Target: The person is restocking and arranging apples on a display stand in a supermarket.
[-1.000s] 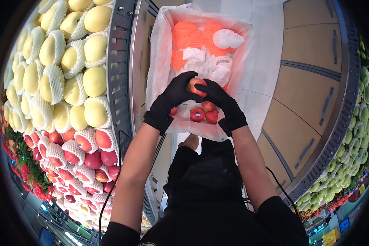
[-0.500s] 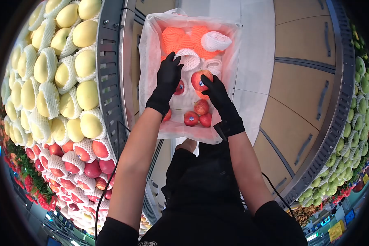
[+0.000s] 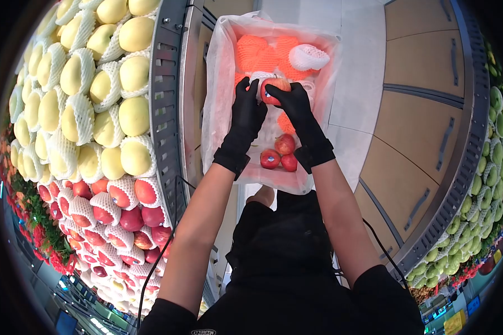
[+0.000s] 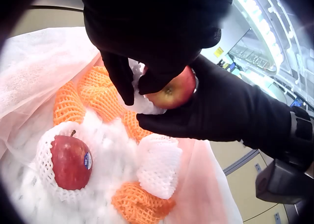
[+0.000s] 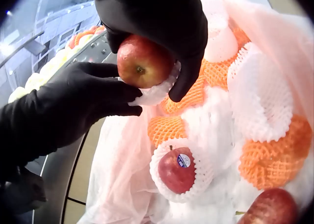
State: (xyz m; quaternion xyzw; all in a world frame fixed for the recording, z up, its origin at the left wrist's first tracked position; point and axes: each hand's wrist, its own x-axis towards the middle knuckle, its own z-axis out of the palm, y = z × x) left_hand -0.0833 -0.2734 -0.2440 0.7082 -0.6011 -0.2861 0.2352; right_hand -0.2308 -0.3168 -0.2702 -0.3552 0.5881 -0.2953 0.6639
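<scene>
Both hands wear black gloves and meet over a lined box. My right hand grips a red apple with a yellowish end. At the apple's underside, a white foam net covers part of it. My left hand pinches the edge of that net in the right wrist view, fingertips right beside the apple. In the left wrist view the left glove hides part of the apple and net. Below the hands, a second red apple with a blue-and-white sticker sits in its own white foam net.
Orange foam nets and a loose white net lie at the box's far end; bare apples sit near its front. Displays of yellow fruit and netted red apples rise at left. Cabinets stand at right.
Both hands held the apple lower in the box; then the left reached out to a white foam net while the right kept the apple. Now the left has the net against the apple.
</scene>
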